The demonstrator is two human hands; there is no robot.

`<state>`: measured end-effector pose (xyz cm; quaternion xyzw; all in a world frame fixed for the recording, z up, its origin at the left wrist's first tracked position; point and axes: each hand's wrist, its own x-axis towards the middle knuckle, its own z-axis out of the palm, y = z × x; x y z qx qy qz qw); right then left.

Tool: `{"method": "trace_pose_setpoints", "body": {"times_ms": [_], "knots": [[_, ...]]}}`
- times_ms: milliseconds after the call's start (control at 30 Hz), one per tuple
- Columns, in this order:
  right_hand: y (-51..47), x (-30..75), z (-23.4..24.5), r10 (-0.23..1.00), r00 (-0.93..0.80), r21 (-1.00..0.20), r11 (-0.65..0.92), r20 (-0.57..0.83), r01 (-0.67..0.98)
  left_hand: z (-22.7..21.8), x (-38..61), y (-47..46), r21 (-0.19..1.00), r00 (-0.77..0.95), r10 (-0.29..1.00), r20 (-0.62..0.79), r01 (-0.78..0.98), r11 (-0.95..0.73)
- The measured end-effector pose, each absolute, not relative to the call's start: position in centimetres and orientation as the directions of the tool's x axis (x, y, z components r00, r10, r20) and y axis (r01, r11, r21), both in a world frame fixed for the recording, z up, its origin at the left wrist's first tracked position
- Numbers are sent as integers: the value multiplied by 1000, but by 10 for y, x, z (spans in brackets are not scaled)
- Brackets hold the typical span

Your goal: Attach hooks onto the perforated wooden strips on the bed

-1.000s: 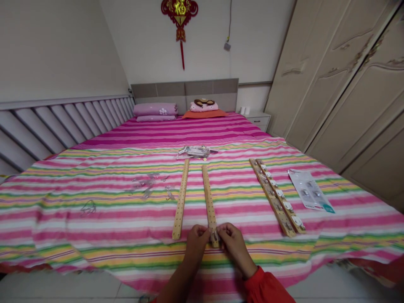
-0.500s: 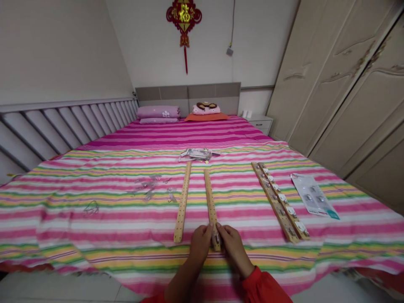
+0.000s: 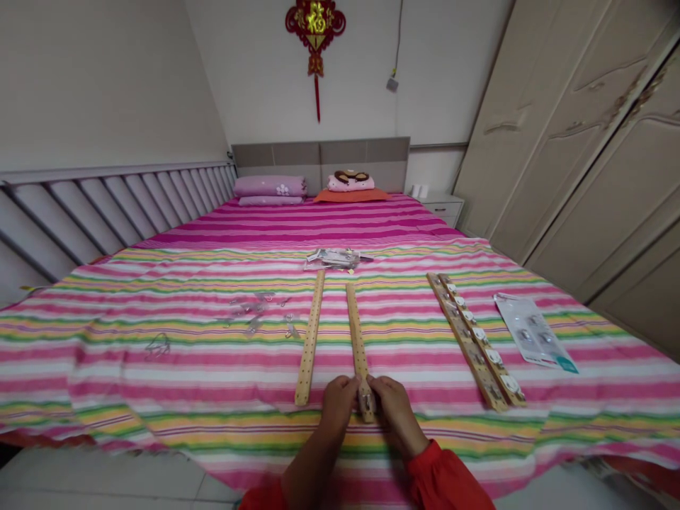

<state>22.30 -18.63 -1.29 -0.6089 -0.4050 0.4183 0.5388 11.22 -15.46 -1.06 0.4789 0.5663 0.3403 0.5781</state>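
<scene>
Both left hand (image 3: pixel 340 401) and right hand (image 3: pixel 392 405) pinch the wooden strip (image 3: pixel 356 333) between them

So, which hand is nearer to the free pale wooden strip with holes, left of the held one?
Left. The left hand sits right of the near end of the free wooden strip; the right hand lies farther right, beyond the held wooden strip.

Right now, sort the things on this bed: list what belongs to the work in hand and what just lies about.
In hand: holed strip, metal fitting at its near end, left hand, right hand.
Lying about: second holed strip, loose clips, fitted strip pair, plastic packet, pillows.
</scene>
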Motion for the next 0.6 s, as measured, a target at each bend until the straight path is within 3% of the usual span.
{"method": "trace_pose_setpoints", "body": {"times_ms": [100, 267, 433, 600], "knots": [[-190, 221, -8, 932, 340, -992, -121, -123, -27, -3, 112, -156, 929, 175, 913, -368, 99, 356], [-199, 219, 6, 905, 326, -942, -183, -274, -283, 19, 112, -161, 905, 206, 882, -424, 110, 410], [-202, 219, 14, 899, 305, -924, -217, -315, -315, 28, 111, -165, 895, 199, 875, -441, 164, 414], [-202, 221, 8, 910, 293, -930, -201, -294, -308, 13, 108, -163, 927, 176, 925, -336, 237, 291]]}}
